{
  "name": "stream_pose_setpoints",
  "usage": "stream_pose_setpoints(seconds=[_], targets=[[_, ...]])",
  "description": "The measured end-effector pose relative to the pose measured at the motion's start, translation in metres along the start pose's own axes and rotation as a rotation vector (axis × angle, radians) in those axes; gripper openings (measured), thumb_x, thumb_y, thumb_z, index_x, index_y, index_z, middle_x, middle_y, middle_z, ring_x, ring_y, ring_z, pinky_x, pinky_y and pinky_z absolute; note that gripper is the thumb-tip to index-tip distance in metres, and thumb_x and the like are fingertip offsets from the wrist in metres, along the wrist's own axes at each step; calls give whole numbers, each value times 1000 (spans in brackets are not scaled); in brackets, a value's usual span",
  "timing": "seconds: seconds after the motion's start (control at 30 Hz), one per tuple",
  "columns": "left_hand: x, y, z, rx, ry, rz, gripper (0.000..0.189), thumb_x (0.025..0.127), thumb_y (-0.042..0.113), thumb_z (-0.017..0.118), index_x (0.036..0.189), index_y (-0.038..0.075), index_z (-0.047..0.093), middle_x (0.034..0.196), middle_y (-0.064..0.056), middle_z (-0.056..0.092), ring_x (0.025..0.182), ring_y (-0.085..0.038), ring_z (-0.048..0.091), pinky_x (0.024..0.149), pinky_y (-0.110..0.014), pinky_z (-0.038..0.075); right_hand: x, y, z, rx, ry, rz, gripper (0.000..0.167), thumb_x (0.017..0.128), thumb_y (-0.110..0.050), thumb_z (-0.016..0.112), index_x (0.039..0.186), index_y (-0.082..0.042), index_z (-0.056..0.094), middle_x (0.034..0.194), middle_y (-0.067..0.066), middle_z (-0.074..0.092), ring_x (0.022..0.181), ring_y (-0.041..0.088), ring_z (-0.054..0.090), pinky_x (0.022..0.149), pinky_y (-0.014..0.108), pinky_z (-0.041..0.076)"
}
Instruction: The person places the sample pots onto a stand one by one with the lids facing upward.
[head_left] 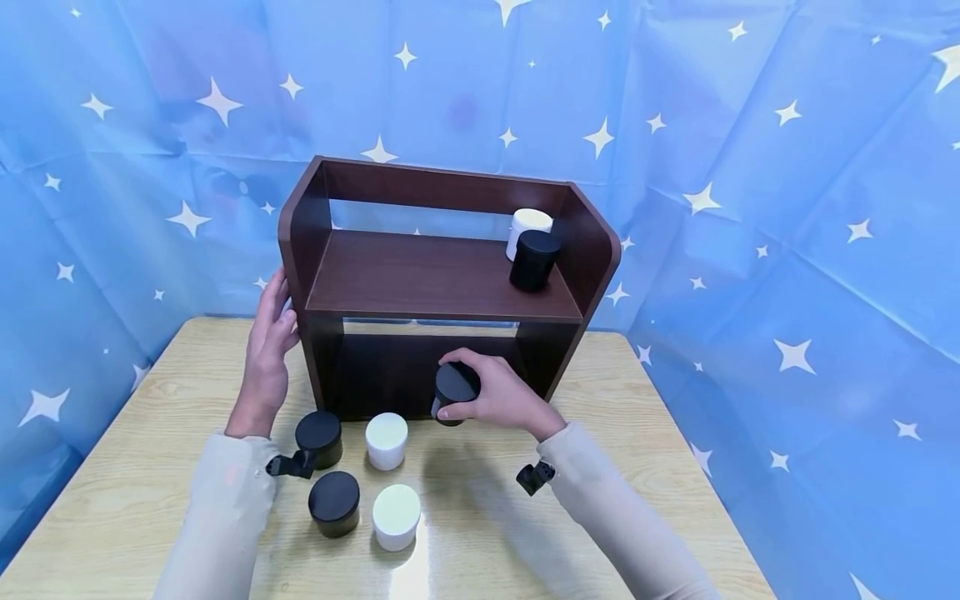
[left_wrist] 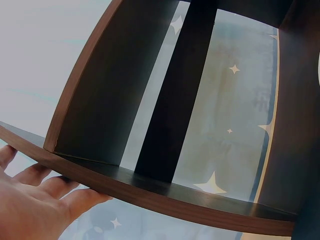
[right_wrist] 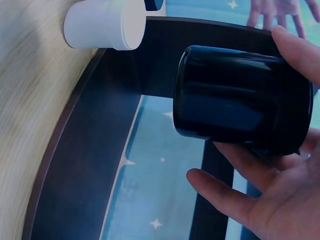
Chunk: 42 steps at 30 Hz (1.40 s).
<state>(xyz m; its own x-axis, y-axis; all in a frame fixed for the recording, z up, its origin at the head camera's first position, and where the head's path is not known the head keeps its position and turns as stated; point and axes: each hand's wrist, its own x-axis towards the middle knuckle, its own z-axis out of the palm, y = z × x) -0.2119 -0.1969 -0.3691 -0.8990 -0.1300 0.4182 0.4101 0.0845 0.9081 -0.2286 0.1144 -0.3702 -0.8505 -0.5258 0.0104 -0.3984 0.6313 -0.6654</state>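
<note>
My right hand (head_left: pixel 501 395) grips a black lidded jar (head_left: pixel 456 382) between thumb and fingers, in front of the lower level of a dark brown two-level shelf (head_left: pixel 420 271). In the right wrist view that glossy jar (right_wrist: pixel 230 95) lies across the picture, the thumb on one side and fingers on the other. My left hand (head_left: pixel 267 358) rests against the outer face of the shelf's left side panel. Its fingers (left_wrist: pixel 59 186) lie extended along the panel edge in the left wrist view. On the upper level, a black jar (head_left: pixel 534 262) stands before a white jar (head_left: pixel 530 220) at the right end.
Two black jars (head_left: pixel 318 439) and two white jars (head_left: pixel 396 517) stand on the wooden table (head_left: pixel 600 517), left of centre between my forearms. A blue cloth with white stars (head_left: pixel 750 250) hangs behind and beside the table.
</note>
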Motion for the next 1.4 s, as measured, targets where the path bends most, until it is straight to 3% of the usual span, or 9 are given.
stream_pose_setpoints(seconds=[1.0, 1.4], targets=[[-1, 0, 0, 10, -4, 0, 58, 102, 33, 32, 159, 37, 22, 169, 8, 20, 158, -22, 16, 119, -72, 17, -2, -23, -29, -12, -4, -48, 67, 80, -33, 84, 139, -23, 53, 117, 4, 63, 88, 17, 63, 75, 29, 55], [-2, 0, 0, 5, -6, -4, 57, 103, 33, 32, 159, 37, 22, 169, 8, 20, 158, -21, 16, 119, -72, 17, -4, -36, -49, -25, 14, -77, 66, 80, -35, 84, 138, -27, 54, 114, 5, 62, 89, 21, 62, 72, 31, 55]])
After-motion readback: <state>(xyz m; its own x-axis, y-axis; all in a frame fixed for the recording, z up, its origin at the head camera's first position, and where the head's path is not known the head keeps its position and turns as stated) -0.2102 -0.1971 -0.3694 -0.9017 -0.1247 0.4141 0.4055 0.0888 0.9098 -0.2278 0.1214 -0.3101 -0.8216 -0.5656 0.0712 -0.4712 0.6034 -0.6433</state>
